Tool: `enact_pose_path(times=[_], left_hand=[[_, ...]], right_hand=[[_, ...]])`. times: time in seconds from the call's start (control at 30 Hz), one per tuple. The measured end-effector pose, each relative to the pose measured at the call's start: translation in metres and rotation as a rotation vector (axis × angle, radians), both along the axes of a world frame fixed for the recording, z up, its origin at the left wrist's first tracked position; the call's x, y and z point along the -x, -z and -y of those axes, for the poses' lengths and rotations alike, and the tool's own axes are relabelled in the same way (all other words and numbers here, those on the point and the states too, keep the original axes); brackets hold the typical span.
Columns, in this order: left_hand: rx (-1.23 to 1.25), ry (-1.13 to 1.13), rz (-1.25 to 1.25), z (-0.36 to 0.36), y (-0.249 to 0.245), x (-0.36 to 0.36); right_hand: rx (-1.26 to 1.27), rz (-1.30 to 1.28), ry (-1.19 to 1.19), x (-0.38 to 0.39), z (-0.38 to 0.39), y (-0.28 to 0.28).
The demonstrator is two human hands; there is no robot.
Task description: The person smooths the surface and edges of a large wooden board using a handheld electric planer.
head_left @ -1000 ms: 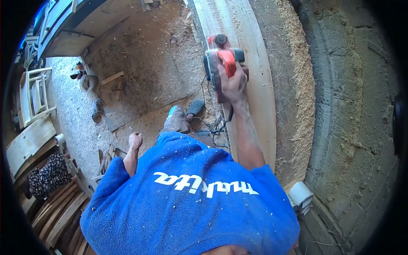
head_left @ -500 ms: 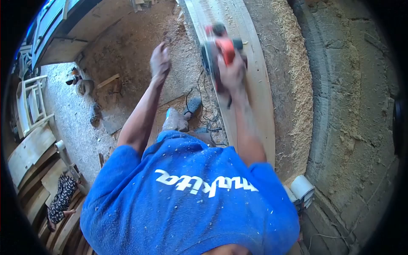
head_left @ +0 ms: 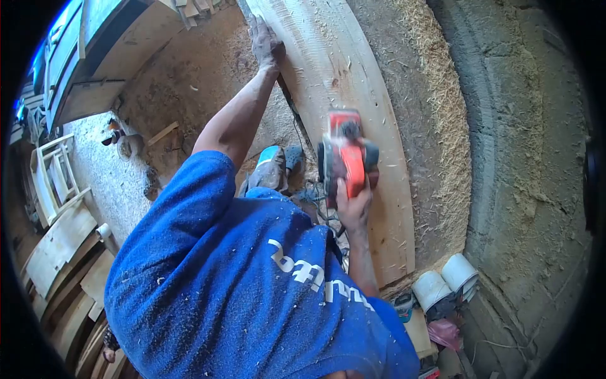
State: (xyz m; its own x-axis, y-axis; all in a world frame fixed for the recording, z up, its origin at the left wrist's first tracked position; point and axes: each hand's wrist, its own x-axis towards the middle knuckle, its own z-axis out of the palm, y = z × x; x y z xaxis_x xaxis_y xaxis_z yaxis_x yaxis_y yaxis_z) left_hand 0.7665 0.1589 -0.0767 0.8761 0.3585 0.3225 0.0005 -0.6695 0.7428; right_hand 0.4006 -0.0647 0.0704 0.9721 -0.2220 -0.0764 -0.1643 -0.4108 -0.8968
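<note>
One orange planer (head_left: 346,158) is being gripped tight by the right hand (head_left: 353,205), centre frame on the single plank (head_left: 334,63). The left hand (head_left: 265,41) is being laid flat on its edge at twelve o'clock. Two white buckets (head_left: 433,288) at five.

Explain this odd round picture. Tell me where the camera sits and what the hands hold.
The one view comes from a wide-angle camera worn on a person's head, looking down over their blue shirt. Both hands are theirs. The right hand grips an orange power planer sitting on a long wooden plank. The left hand rests on the plank's edge, farther along. Wood shavings lie beside the plank; two white buckets stand near its close end.
</note>
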Motion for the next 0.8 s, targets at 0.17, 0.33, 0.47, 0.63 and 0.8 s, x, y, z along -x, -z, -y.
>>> enact_pose_path(times=[0.17,0.33,0.47,0.63,0.8], left_hand=[[0.107,-0.020,0.069,-0.002,0.002,-0.003],[0.162,-0.064,0.116,-0.002,-0.002,0.001],[0.256,-0.058,0.126,-0.003,-0.010,0.005],[0.652,0.187,0.066,-0.036,0.003,-0.003],[0.778,0.174,-0.044,-0.004,-0.093,0.126]], right_hand=[[0.027,0.023,-0.100,-0.104,-0.018,-0.002],[0.093,0.275,-0.140,-0.208,-0.042,0.013],[0.193,0.300,-0.121,-0.295,-0.062,0.019],[0.162,0.253,-0.106,-0.261,-0.041,0.004],[-0.048,0.397,0.099,-0.127,-0.011,0.035]])
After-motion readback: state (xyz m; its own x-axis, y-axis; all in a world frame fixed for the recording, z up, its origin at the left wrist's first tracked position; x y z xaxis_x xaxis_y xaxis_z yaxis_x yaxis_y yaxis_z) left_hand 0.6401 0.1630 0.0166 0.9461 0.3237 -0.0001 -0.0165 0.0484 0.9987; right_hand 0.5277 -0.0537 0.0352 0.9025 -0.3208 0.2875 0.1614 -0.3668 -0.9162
